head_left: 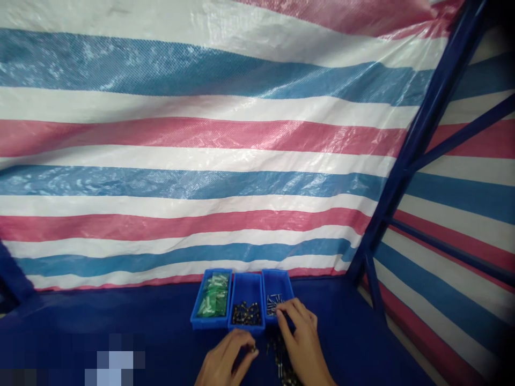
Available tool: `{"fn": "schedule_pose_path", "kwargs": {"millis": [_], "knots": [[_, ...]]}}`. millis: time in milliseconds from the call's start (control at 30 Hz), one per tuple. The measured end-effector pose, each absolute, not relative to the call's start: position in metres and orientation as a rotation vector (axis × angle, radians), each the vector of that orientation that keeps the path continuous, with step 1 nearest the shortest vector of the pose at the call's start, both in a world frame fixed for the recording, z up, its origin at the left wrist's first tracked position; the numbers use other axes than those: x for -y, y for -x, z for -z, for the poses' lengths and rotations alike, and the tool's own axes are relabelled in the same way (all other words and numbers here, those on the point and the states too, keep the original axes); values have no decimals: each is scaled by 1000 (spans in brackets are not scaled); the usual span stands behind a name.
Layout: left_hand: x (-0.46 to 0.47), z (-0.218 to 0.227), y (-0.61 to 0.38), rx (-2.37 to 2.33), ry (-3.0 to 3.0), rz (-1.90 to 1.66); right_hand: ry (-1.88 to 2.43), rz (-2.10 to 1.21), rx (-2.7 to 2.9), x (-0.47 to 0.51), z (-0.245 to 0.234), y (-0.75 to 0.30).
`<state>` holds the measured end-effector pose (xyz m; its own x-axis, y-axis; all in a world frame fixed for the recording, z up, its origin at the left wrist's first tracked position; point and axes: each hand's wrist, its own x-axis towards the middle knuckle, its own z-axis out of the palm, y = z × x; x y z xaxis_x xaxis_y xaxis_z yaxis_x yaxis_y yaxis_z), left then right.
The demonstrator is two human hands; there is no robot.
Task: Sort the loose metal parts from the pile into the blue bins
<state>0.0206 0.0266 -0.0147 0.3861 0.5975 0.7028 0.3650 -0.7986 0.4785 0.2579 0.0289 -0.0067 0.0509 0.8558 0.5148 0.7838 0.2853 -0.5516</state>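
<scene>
My left hand point(230, 358) is closed in a pinch in front of the middle bin, with a small brass-coloured piece point(254, 350) at its fingertips. My right hand point(301, 339) reaches over the near edge of the right blue bin point(277, 277). Its fingertips are drawn together at the silver screws point(273, 302) there; what they grip, if anything, is hidden. Small dark and brass-coloured parts point(246, 314) fill the near end of the middle blue bin point(247, 284). Beneath and beside my right hand lies a pile of dark parts and screws point(280, 360), partly covered by it.
The left blue bin point(193, 320) holds green-tinted clear pieces point(215, 295). All three bins stand side by side on a dark blue tabletop point(161, 321). Striped plastic sheeting point(193, 182) hangs behind, and a blue metal frame point(396, 182) rises at the right.
</scene>
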Motion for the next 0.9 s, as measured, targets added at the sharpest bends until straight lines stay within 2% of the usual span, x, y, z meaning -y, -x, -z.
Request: {"fn": "schedule_pose_path", "kwargs": {"millis": [633,900], "knots": [[-22,10,-24,-1051,-2373,-1498,1508,-76,1734,-29,7,-258],[-27,27,-18,-1360,-2129,-1296,1519,-117,1735,-27,7,-257]]}}
